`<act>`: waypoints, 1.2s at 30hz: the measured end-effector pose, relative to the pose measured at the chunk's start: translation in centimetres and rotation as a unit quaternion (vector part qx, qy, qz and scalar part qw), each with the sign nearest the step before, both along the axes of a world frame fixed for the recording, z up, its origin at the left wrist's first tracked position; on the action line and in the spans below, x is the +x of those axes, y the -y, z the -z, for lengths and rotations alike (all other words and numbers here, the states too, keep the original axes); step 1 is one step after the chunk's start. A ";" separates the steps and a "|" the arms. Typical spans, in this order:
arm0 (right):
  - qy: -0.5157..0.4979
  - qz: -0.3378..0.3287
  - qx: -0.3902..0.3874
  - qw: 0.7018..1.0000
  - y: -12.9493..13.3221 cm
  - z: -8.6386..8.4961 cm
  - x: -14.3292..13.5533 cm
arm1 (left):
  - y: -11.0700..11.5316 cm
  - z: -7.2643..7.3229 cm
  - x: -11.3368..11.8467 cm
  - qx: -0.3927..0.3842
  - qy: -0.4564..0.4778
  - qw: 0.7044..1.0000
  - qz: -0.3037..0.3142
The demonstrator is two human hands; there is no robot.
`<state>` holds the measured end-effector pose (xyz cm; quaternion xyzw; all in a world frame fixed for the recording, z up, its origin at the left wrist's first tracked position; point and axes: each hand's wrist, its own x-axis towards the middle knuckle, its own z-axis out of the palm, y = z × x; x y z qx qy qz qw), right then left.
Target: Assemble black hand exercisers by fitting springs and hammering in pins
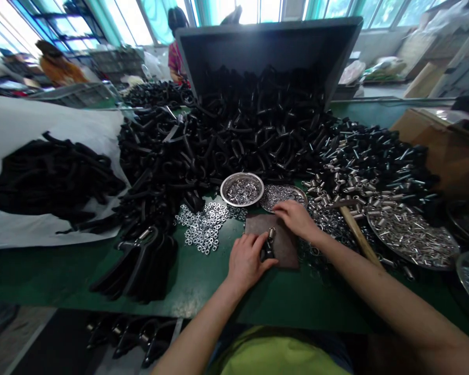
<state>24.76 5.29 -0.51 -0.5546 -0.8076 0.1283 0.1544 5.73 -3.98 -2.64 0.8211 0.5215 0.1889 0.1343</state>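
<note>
My left hand (247,261) rests on a flat brown plate (289,256), its fingers closed around a small black part (269,253). A silvery coil spring (272,234) stands out at the top of that part, beside the fingertips. My right hand (299,220) reaches to the near rim of a shallow dish of small metal pieces (275,195). Its thumb and fingertips are pinched together there, and whatever lies between them is too small to make out. Just left of that dish stands a round steel bowl (242,189) of small metal parts.
Loose nuts (207,226) lie to the left. Black curved handles (234,140) are heaped behind, before a tipped grey bin (269,57). On the right are springs (338,182), a wooden-handled hammer (359,237) and a tray of metal pins (414,234). Other people sit farther back.
</note>
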 end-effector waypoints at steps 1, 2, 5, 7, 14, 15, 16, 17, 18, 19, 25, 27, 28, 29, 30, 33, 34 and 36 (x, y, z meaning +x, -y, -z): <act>0.013 0.028 0.005 1.000 -1.6 0.1 0.3 | 0.0 -0.1 0.0 0.003 -0.010 1.000 0.003; 0.026 0.050 0.007 0.998 -3.0 0.3 0.6 | -0.1 -0.2 0.0 0.004 -0.018 1.000 0.005; 0.051 0.077 0.002 0.996 -6.2 1.3 0.4 | -0.1 -0.3 0.1 0.002 -0.030 0.999 0.013; 0.060 0.085 -0.005 0.995 -7.2 1.9 0.1 | -0.2 -0.3 0.0 0.000 -0.032 0.999 0.016; 0.035 0.112 -0.017 0.993 -7.3 2.1 0.4 | -0.5 -0.3 -0.1 -0.023 0.004 0.999 0.030; 0.023 0.119 -0.018 0.992 -7.2 2.1 0.6 | -0.6 -0.3 -0.1 -0.030 0.021 0.999 0.030; 0.010 0.128 -0.019 0.992 -7.1 2.0 0.7 | -0.7 -0.3 -0.1 -0.039 0.045 0.998 0.027; -0.005 0.137 -0.020 0.990 -7.0 2.0 0.9 | -0.8 -0.4 -0.1 -0.050 0.078 0.996 0.015; -0.022 0.148 -0.021 0.989 -6.9 1.9 1.0 | -0.9 -0.6 -0.1 -0.066 0.122 0.990 -0.006; -0.042 0.159 -0.022 0.986 -6.8 1.9 1.1 | -1.0 -0.7 -0.1 -0.090 0.175 0.980 -0.037; -0.200 0.156 -0.054 0.966 -4.4 0.7 1.5 | -1.2 -2.2 -0.5 -0.390 0.581 0.684 -0.207; -0.246 0.133 -0.077 0.957 -2.3 0.0 1.2 | -1.0 -2.5 -0.8 -0.462 0.662 0.549 -0.217; -0.277 0.117 -0.096 0.949 -1.1 -0.3 1.0 | -0.8 -2.6 -0.8 -0.483 0.687 0.498 -0.217; -0.313 0.099 -0.118 0.937 0.2 -0.6 0.7 | -0.7 -2.7 -0.9 -0.498 0.704 0.459 -0.213; -0.352 0.083 -0.141 0.921 1.6 -0.9 0.3 | -0.5 -2.7 -0.9 -0.509 0.716 0.431 -0.207; -0.446 0.063 -0.180 0.875 5.0 -1.2 -1.0 | -0.1 -2.8 -0.9 -0.521 0.736 0.387 -0.192; -0.453 0.070 -0.174 0.872 5.8 -1.1 -1.4 | 0.0 -2.9 -0.8 -0.522 0.739 0.381 -0.189; -0.446 0.083 -0.153 0.878 6.9 -0.9 -2.2 | 0.1 -3.0 -0.6 -0.523 0.744 0.374 -0.183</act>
